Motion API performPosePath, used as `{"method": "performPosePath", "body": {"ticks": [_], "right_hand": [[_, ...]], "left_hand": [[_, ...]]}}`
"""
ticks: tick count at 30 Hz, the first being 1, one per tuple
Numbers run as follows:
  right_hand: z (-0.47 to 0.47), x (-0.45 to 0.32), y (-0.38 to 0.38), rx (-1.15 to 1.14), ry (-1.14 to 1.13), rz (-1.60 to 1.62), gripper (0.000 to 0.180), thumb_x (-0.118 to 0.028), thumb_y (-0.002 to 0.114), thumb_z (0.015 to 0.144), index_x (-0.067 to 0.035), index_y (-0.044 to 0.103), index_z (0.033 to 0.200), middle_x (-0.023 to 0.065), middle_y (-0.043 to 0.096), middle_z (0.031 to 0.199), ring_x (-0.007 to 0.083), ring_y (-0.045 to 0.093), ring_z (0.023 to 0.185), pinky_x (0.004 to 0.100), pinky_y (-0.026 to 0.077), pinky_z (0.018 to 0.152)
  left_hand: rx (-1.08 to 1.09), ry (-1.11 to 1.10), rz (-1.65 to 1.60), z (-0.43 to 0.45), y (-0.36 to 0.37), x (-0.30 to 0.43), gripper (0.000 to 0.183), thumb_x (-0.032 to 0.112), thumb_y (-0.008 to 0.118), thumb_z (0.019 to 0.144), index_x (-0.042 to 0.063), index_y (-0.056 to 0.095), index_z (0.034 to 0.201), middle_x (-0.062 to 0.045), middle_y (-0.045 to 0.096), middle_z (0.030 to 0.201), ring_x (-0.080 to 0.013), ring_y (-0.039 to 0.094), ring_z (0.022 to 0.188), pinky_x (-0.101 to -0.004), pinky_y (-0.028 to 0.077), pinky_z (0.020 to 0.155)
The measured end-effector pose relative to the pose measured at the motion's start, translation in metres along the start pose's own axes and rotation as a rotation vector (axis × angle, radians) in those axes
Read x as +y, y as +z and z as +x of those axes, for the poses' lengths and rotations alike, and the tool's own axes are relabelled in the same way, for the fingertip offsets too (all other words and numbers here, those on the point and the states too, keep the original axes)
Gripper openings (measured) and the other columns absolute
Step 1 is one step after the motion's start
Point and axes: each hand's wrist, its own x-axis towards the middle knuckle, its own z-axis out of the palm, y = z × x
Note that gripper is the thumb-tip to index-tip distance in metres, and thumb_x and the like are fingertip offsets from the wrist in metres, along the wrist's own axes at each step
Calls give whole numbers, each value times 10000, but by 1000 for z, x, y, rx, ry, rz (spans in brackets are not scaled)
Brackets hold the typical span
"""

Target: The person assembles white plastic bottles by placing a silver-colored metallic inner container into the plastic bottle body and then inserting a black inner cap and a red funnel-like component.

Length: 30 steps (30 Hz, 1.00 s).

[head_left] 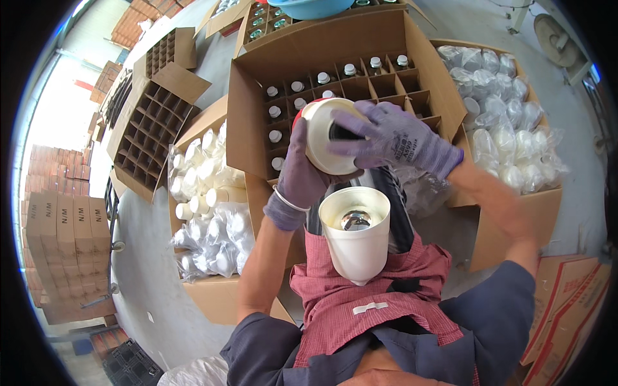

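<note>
My left hand (309, 161), in a purple glove, grips the side of a round cream plastic part (321, 140) with a red edge and a dark opening. Across its face lie the fingers of my right hand (391, 137), gloved too; they are spread and slightly blurred, and whether they hold anything cannot be told. A cream plastic cup-shaped housing (357, 255) stands upright on my lap, its mouth up, with a shiny mirrored piece (356, 220) inside. Beyond my hands, a divided cardboard box (318, 43) holds several white-capped bottles (349, 69) in its cells.
Open boxes of plastic-wrapped cream parts stand at left (212, 294) and right (516, 217). Further left is a divided carton (154, 130) with vacant cells. A blue basin (311, 7) sits at the top. Stacked cartons (67, 246) stand far left, flat cardboard (565, 299) at lower right.
</note>
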Motion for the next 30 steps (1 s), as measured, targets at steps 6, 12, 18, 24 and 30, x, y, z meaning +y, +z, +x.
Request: {"method": "performPosePath", "body": {"ticks": [6,12,18,24,30], "right_hand": [[29,10,-14,-73,-145,-32,407,-360,631,830,-115,535,1140,107,530,910,229,599,608,330,473,445],[35,-14,23,364,601,1069,389,-204,620,874,-18,504,1195,134,618,1055,252,623,952,345,513,828],[-3,-19,10,-264,622,1449,331,-213,596,903,-25,536,1168,105,619,979,202,626,881,310,520,765],[-51,1,32,-849,756,1238,282,-222,571,931,-32,567,1140,75,620,903,152,629,810,275,527,702],[-68,-35,32,-305,1374,1490,325,-325,498,967,-45,593,1103,55,593,944,89,595,822,230,501,722]], "left_hand": [[-117,1,-147,-3,26,1,723,672,340,920,162,324,1431,-98,475,1355,-285,527,1202,-526,493,939],[265,1199,1444,28,26,-3,632,386,702,777,83,541,1308,-191,422,1379,-379,421,1195,-456,367,993],[-768,1017,2042,-2,17,24,800,546,769,502,481,525,1261,33,454,1367,-300,461,1176,-507,441,855],[-714,859,1741,-8,-6,8,577,472,727,659,288,628,1196,-38,520,1304,-334,502,1113,-468,454,907],[-603,404,1460,-42,-55,-18,578,426,621,793,55,595,1236,-156,553,1270,-380,495,1166,-470,390,995]]}}
